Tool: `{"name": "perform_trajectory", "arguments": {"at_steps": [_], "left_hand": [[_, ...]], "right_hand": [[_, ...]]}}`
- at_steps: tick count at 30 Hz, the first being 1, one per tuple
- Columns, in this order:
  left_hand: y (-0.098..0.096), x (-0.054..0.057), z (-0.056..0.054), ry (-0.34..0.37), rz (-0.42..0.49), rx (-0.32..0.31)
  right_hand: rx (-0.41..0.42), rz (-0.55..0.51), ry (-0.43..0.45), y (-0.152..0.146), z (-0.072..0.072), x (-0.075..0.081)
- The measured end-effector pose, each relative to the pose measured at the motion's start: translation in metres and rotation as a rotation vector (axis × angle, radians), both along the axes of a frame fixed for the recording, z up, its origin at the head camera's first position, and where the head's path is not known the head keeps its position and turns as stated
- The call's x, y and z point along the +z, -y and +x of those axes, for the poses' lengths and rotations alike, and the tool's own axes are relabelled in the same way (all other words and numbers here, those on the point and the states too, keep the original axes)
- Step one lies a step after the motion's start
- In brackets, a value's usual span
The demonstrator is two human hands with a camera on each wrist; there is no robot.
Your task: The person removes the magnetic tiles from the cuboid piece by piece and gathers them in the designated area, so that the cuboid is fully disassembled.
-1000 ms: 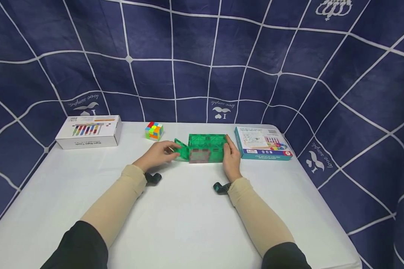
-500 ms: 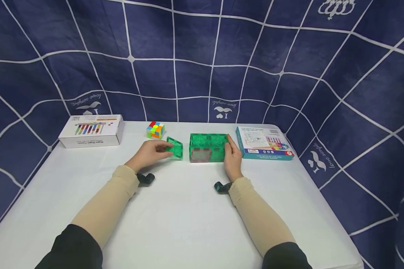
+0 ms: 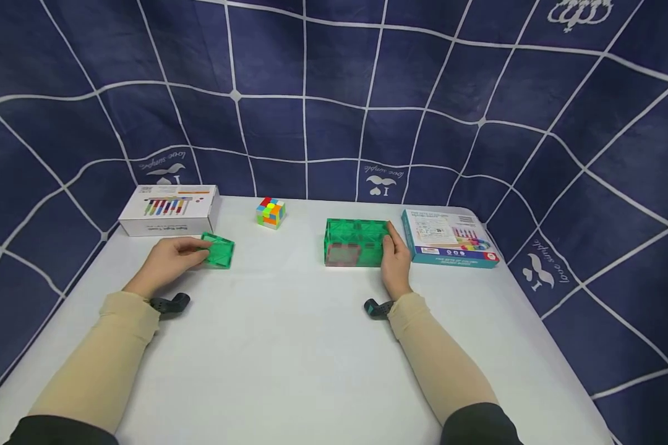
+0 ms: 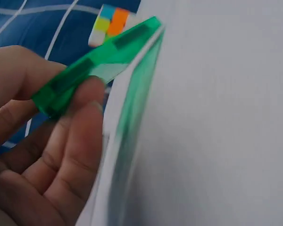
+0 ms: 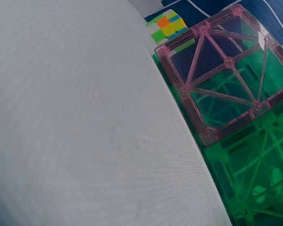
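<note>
A green see-through magnetic tile piece [image 3: 219, 251] is pinched between the thumb and fingers of my left hand [image 3: 169, 262], at the left of the table. In the left wrist view two green panels [image 4: 96, 63] meet at an angle, and my fingers hold the upper one. My right hand [image 3: 396, 262] holds the right end of an oblong green magnetic tile box [image 3: 359, 238], thumb at the front. One pinkish square tile [image 3: 342, 254] sits on the box's front left. In the right wrist view this pink tile [image 5: 226, 70] shows closely, but my right hand is out of sight.
Behind my left hand stands a white box [image 3: 169, 213] with coloured bars printed on it. A puzzle cube [image 3: 271, 213] lies at the back edge of the white table [image 3: 267, 346]. To the right of the tile box is a flat teal-edged box [image 3: 451, 238].
My left hand has pulled the green tile piece off the box's left side and carried it left, near the white box. My right hand stays at the tile box; the view has shifted slightly.
</note>
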State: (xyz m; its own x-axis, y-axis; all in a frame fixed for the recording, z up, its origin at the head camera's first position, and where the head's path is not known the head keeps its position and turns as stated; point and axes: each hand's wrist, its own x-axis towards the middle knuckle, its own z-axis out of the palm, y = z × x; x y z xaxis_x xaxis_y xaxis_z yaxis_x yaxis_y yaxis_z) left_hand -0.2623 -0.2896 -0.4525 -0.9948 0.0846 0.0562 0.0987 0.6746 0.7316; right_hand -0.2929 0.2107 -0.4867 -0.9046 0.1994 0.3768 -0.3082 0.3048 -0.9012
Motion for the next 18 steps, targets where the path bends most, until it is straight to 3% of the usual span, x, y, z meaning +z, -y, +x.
{"name": "perform_trajectory", "arguments": {"at_steps": [5, 11, 18], "left_hand": [[0.01, -0.006, 0.001, 0.028, -0.055, 0.059], [0.008, -0.009, 0.001, 0.063, -0.05, 0.074], [0.004, -0.012, -0.001, -0.03, -0.131, 0.113]], "right_hand": [[0.001, 0.001, -0.002, -0.003, 0.0, -0.002], [0.009, -0.004, -0.005, -0.002, 0.0, -0.001], [0.011, -0.015, -0.009, 0.0, 0.0, 0.001]]}}
